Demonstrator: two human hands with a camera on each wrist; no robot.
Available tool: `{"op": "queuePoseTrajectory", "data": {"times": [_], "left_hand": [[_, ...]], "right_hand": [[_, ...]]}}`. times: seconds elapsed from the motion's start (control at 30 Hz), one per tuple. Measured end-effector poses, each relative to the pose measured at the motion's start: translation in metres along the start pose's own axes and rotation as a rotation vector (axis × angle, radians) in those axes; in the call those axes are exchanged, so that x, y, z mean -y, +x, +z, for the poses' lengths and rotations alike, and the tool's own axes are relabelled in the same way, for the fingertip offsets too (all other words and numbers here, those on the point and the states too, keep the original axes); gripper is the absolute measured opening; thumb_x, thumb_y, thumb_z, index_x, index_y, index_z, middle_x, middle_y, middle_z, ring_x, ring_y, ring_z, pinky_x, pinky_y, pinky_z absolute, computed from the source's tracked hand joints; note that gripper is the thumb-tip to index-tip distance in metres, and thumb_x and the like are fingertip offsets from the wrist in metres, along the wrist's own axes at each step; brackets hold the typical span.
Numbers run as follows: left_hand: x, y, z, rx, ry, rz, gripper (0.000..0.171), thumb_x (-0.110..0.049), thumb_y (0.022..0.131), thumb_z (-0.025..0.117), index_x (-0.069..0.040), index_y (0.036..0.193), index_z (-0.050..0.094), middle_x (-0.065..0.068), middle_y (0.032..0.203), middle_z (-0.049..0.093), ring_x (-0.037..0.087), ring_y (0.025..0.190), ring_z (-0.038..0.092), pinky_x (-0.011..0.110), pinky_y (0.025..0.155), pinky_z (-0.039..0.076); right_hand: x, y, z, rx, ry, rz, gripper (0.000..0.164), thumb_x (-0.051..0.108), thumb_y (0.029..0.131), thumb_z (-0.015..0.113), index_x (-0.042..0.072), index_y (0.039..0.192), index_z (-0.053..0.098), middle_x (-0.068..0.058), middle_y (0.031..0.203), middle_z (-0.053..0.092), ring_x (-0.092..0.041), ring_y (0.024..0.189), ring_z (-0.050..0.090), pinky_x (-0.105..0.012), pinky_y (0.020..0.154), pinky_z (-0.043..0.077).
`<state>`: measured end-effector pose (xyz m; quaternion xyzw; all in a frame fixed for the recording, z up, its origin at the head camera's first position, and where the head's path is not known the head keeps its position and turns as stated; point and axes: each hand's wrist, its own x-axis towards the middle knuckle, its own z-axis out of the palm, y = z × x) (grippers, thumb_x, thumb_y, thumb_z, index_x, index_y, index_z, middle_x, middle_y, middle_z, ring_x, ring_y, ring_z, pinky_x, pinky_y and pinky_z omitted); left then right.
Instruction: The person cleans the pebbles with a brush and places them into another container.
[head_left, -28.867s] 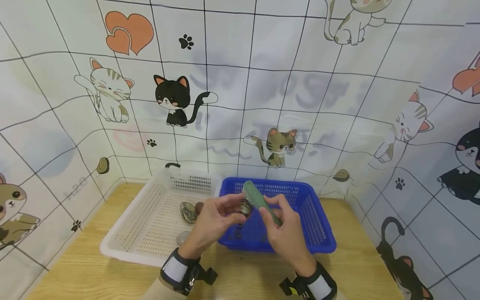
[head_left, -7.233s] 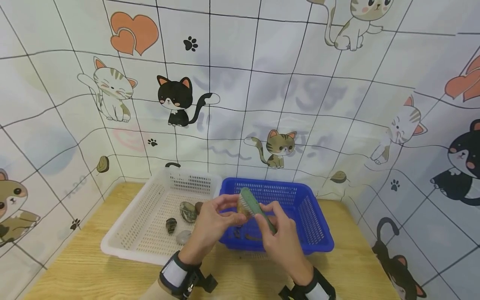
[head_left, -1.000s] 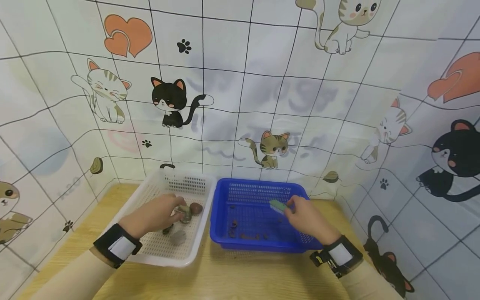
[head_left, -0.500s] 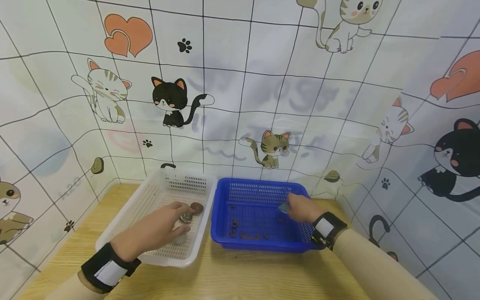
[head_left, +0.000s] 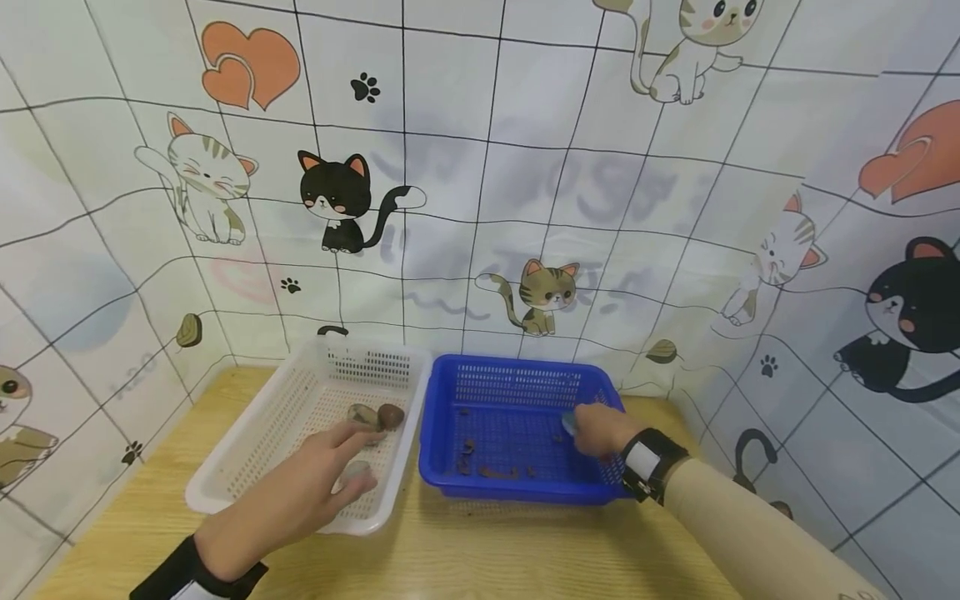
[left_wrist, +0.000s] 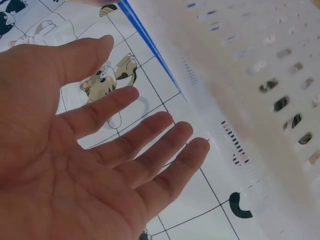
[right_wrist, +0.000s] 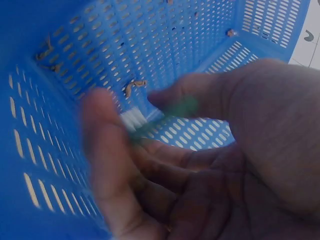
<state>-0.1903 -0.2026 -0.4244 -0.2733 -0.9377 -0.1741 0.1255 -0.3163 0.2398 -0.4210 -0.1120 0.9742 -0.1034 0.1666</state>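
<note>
My left hand (head_left: 296,492) hovers over the near part of the white basket (head_left: 251,425), palm down, fingers spread with nothing in them. Just beyond its fingertips lie a mottled green-grey stone (head_left: 363,414) and a reddish-brown stone (head_left: 391,416). A pale stone (head_left: 355,472) shows partly between thumb and forefinger. Inside the blue basket (head_left: 525,492), at its right side, my right hand (head_left: 602,429) holds a small green brush (right_wrist: 167,117) with white bristles (right_wrist: 133,120). Most of the brush is hidden behind the hand in the head view; it is blurred in the right wrist view.
Small brown crumbs and bits (head_left: 495,472) lie on the blue basket's floor. Both baskets stand side by side on a wooden table (head_left: 450,554). A white sheet (head_left: 450,175) printed with cartoon cats rises behind and on both sides.
My left hand has drawn back from the stones toward me, its fingers spreading. The right hand has turned over with the brush, lower in the blue basket. The tan stone brushed earlier has left my hand.
</note>
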Motion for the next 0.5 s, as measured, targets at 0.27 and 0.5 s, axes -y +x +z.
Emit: {"op": "queuePoseTrajectory", "data": {"times": [0.27,0.5], "left_hand": [[-0.008,-0.013,0.006,0.029,-0.03,-0.096,0.055,-0.041,0.101,0.075,-0.02,0.149,0.061,0.008,0.15,0.061,0.03,0.135,0.063,0.052,0.104,0.059],[-0.007,-0.016,0.009,0.027,-0.052,-0.114,0.059,-0.043,0.1,0.075,-0.019,0.152,0.058,0.011,0.153,0.059,0.034,0.137,0.061,0.056,0.106,0.058]], "right_hand": [[0.003,-0.011,0.004,0.001,-0.042,-0.004,0.019,0.003,0.089,0.076,0.005,0.1,0.061,-0.008,0.089,0.064,-0.023,0.077,0.064,-0.037,0.068,0.059],[0.0,-0.019,0.002,-0.05,-0.005,-0.041,0.015,0.008,0.093,0.075,0.006,0.091,0.06,-0.007,0.079,0.061,-0.02,0.066,0.062,-0.032,0.056,0.054]]}}
